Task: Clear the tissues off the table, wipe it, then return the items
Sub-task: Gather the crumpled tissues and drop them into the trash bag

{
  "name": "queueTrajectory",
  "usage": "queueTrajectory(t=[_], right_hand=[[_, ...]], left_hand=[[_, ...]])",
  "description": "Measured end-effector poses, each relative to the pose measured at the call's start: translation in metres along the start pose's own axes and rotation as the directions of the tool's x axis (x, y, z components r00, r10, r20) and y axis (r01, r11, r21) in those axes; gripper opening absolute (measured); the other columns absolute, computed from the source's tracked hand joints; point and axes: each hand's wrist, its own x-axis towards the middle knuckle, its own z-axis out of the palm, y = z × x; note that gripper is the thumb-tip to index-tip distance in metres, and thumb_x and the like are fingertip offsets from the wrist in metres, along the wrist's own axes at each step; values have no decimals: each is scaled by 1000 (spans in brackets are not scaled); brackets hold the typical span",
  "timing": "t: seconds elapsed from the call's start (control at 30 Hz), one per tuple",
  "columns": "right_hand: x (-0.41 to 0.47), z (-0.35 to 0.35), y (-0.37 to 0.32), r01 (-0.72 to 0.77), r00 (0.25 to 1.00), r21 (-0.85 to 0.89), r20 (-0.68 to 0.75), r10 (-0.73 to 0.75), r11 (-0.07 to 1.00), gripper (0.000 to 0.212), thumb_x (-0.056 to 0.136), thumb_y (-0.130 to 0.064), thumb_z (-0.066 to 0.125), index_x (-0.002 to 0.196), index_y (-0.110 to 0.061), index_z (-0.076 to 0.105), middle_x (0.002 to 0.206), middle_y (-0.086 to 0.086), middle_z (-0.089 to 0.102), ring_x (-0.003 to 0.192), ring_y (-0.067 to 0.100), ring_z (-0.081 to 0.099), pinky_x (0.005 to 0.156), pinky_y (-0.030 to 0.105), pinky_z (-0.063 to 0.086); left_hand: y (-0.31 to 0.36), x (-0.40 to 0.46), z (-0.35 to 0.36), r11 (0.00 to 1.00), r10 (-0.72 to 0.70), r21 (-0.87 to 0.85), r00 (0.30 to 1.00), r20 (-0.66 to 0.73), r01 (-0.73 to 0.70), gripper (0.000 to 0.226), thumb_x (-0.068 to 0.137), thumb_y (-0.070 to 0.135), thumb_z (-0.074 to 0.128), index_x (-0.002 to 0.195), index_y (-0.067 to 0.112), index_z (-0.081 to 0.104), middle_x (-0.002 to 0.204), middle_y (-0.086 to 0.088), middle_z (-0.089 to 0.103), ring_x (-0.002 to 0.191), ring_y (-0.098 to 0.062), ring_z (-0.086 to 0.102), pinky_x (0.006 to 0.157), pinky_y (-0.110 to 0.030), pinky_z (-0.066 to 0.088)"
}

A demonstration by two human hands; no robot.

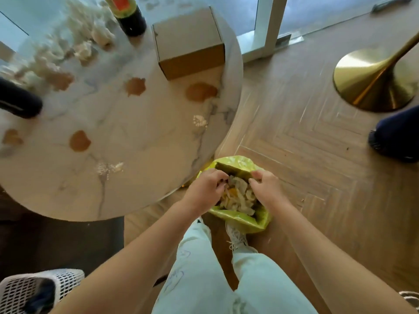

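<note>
Pushing a wad of tissues [238, 196] down into the yellow-green bin bag [244, 219] on the floor just off the table's edge, both hands are at the bag's mouth: the left hand [204, 189] has its fingers curled into the wad, and the right hand [267, 189] has its fingers curled over the other side, though whether it pinches tissue or the bag rim I cannot tell. So the clearing looks only part done. On the marble table [113, 177] a good many crumpled tissues [68, 48] lie bunched at the far left, blurred, and several brown spills [79, 140] are scattered over the top unwiped, with a few pale crumb patches [199, 121] near the edge. A dark bottle [129, 17] and a cardboard box [190, 41] stand at the far side, and a dark object [18, 100] lies at the left edge. By my judgement the remaining tissues, the whole wipe and the returning of items are yet to do.
</note>
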Motion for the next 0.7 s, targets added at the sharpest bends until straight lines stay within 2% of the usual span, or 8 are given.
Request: queueTrajectory(t=[0.07,0.17,0.3,0.4,0.53,0.7], right_hand=[[-2,-12,-39,164,983,-4,-83,-163,987,31,92,-14,53,122,-10,57,122,9,58,111,22,54,96,31,44],[-8,-29,-99,418,888,-61,-184,-422,906,29,89,-6,55,117,-5,61,115,12,63,101,22,60,86,18,42],[-18,-39,-172,613,766,-69,-192,-613,787,28,89,-4,55,116,-5,60,114,10,61,102,19,60,87,16,43],[-18,-33,-221,688,706,-77,-161,-690,722,27,89,-6,56,116,-6,61,114,7,59,98,14,57,84,18,45],[-14,-12,-279,745,654,-109,-77,-753,658,28,88,-8,56,115,-7,61,114,9,59,100,20,59,87,24,47],[4,20,-334,761,638,-149,-5,-770,632,30,88,-9,54,118,-9,60,118,7,57,102,22,58,90,31,48]], left_hand=[[11,-2,-27,1000,15,-10,994,-105,-16,22,84,7,61,106,9,66,100,-6,64,96,-20,59,87,-24,44],[27,-7,-71,999,18,-24,962,-273,-25,25,80,3,62,104,8,67,100,-6,64,97,-19,58,88,-17,40],[43,-16,-136,1000,-8,-27,877,-480,-6,24,82,3,63,105,7,66,104,-7,63,99,-17,56,84,-6,32],[42,-24,-180,999,-39,-18,811,-584,34,23,86,8,60,109,11,64,110,-3,61,100,-10,54,84,-3,28],[21,-31,-228,996,-81,-21,733,-675,90,21,86,9,60,106,13,66,108,1,62,104,-12,53,89,-12,31],[-31,-24,-271,982,-147,-19,713,-686,185,24,87,14,58,110,15,63,115,-4,60,109,-17,52,91,-21,36]])
